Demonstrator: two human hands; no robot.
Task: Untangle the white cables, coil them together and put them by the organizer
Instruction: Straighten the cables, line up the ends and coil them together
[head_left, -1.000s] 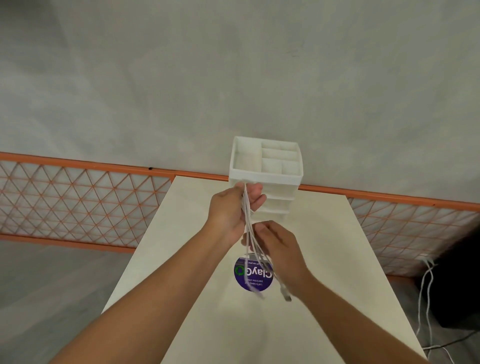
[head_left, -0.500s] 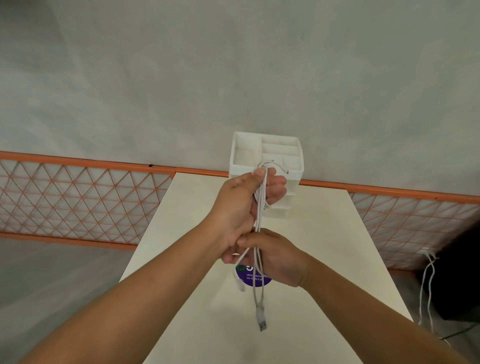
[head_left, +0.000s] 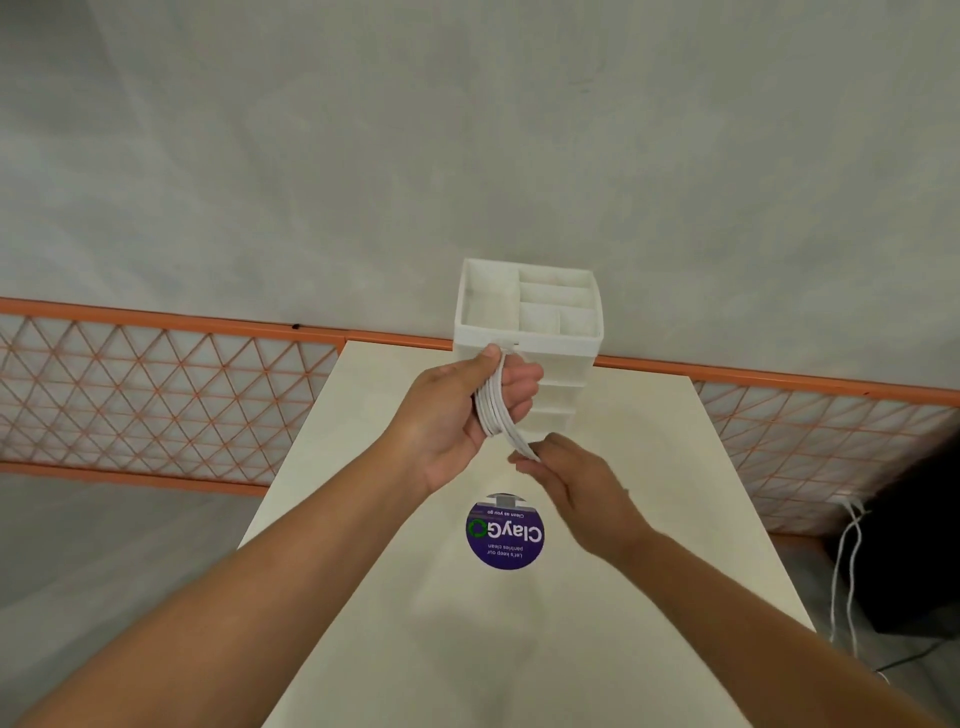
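Cables (head_left: 496, 408) now coiled; organizer (head_left: 527, 340) empty

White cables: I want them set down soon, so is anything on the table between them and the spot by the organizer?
Nothing visible. The white cables are coiled in the left hand, right before the organizer; the table beside it shows bare.

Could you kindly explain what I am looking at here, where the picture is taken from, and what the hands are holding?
There is no machine: a person wears a camera on the head, looking forward and down. The left hand grips a bundle of white cables, gathered into loops. The right hand pinches the lower end of the bundle. Below lies a pale table with a round purple sticker. At its far edge stands a white organizer with open compartments.
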